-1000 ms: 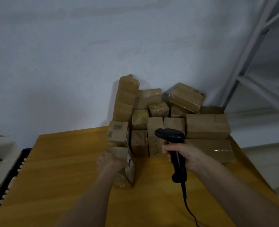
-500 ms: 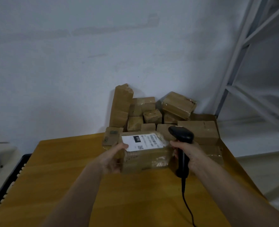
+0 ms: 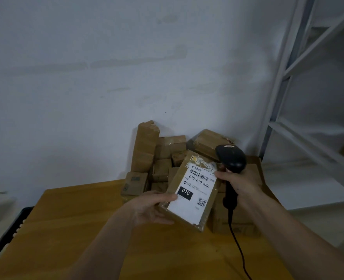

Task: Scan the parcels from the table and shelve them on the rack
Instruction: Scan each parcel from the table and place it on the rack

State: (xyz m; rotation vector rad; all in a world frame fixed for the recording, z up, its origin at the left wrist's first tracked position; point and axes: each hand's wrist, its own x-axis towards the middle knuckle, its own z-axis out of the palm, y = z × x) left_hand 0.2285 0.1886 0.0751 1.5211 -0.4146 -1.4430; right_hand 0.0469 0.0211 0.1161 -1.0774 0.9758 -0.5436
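My left hand grips a brown cardboard parcel by its left edge, lifted above the table and tilted so its white label with a barcode and "070" faces me. My right hand holds the handle of a black barcode scanner, and its thumb touches the parcel's right edge. The scanner head sits just right of the label's top. A pile of several brown parcels stands behind, against the wall.
The wooden table runs from the pile toward me. The grey metal rack stands at the right with bare shelves. The scanner's black cable hangs down over the table. A black object lies beside the table's left edge.
My left hand has raised the parcel off the table and turned its label up toward me. My right hand brought the scanner up beside the parcel's right edge.
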